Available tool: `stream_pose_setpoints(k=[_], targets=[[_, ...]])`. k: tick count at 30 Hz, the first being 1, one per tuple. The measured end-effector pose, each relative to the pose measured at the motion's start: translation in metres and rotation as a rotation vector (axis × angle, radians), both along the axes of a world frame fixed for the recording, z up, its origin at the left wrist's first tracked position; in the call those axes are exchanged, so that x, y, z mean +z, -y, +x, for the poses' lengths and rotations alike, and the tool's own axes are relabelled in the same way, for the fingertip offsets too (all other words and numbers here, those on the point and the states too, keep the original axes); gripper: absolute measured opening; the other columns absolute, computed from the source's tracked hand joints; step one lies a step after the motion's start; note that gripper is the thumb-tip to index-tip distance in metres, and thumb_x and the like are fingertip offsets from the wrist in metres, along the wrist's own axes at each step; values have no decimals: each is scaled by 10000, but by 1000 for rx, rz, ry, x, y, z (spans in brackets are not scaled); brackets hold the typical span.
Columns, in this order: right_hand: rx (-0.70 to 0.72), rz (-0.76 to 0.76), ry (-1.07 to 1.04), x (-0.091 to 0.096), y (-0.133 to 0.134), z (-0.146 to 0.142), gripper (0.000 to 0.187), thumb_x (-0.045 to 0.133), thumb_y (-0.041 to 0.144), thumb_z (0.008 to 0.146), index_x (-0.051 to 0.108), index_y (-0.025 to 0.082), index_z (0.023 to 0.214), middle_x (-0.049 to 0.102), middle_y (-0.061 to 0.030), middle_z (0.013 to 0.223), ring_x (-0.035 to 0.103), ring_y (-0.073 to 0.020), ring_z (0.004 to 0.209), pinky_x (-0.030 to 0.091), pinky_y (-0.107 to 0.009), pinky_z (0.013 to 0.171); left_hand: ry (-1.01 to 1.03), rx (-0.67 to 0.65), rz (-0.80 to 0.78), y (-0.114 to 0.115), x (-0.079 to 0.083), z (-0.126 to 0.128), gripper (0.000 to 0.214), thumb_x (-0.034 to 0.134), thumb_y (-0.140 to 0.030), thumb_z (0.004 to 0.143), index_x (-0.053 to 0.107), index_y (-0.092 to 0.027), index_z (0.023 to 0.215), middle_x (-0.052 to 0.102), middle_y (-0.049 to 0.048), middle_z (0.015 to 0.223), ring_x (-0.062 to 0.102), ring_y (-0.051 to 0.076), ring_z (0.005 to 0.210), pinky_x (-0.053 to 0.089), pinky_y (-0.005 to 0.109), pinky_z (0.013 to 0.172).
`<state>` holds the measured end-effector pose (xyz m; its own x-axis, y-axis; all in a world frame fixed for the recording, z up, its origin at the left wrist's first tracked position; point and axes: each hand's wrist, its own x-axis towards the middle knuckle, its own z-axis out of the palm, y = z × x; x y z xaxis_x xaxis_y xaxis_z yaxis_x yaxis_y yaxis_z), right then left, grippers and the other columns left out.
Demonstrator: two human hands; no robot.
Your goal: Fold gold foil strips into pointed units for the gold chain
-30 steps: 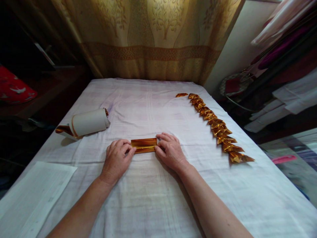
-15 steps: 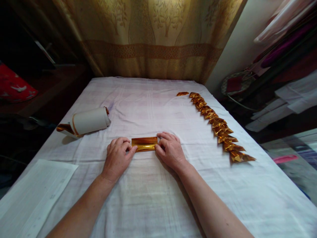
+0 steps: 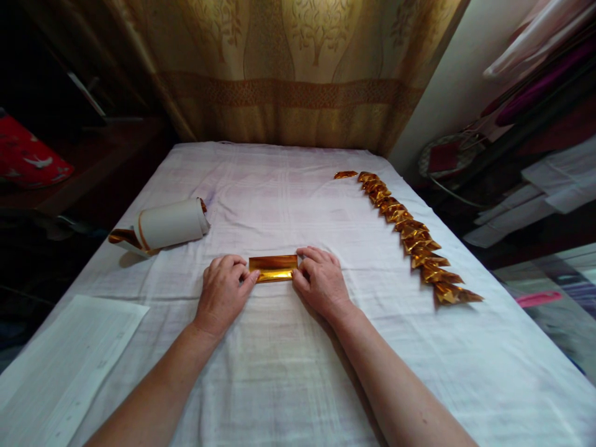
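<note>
A small rectangle of shiny gold foil paper [image 3: 273, 267] lies flat on the white cloth, with a crease running along its length. Its left end is pinched by my left hand [image 3: 226, 284], thumb on the near corner and fingers curled. At the opposite end my right hand [image 3: 321, 278] grips the paper between thumb and bent fingers. Both ends of the sheet are partly hidden under the fingers.
A roll of white-backed gold paper [image 3: 171, 225] lies to the left, above a pale printed sheet [image 3: 77, 360]. Several folded gold paper pieces [image 3: 412, 233] form a slanting row on the right, with a single folded piece [image 3: 345, 175] at its far end. A patterned curtain [image 3: 288, 93] hangs behind.
Both hands keep hold of the gold paper in nearly the same place. The view has shifted very slightly, and the bright reflection along the near strip looks broader.
</note>
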<state>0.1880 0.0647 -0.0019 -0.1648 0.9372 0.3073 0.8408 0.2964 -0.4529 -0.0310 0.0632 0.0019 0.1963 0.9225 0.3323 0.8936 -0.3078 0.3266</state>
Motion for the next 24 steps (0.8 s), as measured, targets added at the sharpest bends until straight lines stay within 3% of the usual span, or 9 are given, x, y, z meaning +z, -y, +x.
stream_pose_setpoints(k=[20, 24], targets=[[-62, 39, 77, 0, 3, -7, 122, 588, 178, 833, 652, 221, 738, 703, -63, 1196, 589, -243, 1137, 350, -414, 1003, -41, 13, 23, -1, 1, 2, 272, 640, -336, 881, 577, -204, 653, 659, 61, 922, 582, 245, 916, 450, 392, 837], [-59, 42, 77, -1, 3, -7, 123, 583, 172, 831, 653, 221, 743, 699, -70, 1199, 588, -244, 1134, 349, -412, 998, -63, 21, 42, 0, -1, 1, 203, 603, -331, 914, 577, -205, 756, 640, 49, 857, 573, 241, 868, 450, 385, 815]])
